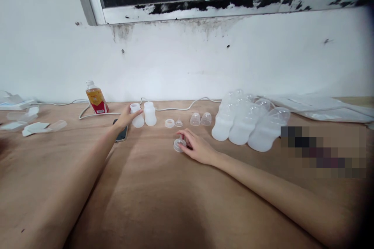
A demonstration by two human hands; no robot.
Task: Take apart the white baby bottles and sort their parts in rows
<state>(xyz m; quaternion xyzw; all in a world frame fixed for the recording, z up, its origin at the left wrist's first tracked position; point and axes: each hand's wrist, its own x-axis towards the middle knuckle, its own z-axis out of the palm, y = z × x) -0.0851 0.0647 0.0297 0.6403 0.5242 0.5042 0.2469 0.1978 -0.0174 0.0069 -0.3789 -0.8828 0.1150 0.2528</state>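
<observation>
My left hand (pixel 128 116) is closed round a white, uncapped baby bottle (pixel 138 120) standing on the table. A second open baby bottle (pixel 150 116) stands just to its right. Nearer to me, my right hand (pixel 196 146) pinches a clear bottle nipple in its collar ring (pixel 179 145), which rests on the wood. Behind that hand lie a loose collar ring (pixel 169 123) and a clear nipple (pixel 178 123). Two transparent dome caps (pixel 201 119) sit side by side to the right of these.
Several capped bottles (pixel 245 124) stand grouped at the right, with plastic bags (pixel 315 107) behind them. A phone (pixel 121 132) lies under my left wrist. A drink bottle (pixel 97 99), a white cable (pixel 187 107) and plastic pieces (pixel 37 127) are on the wooden table (pixel 152 198).
</observation>
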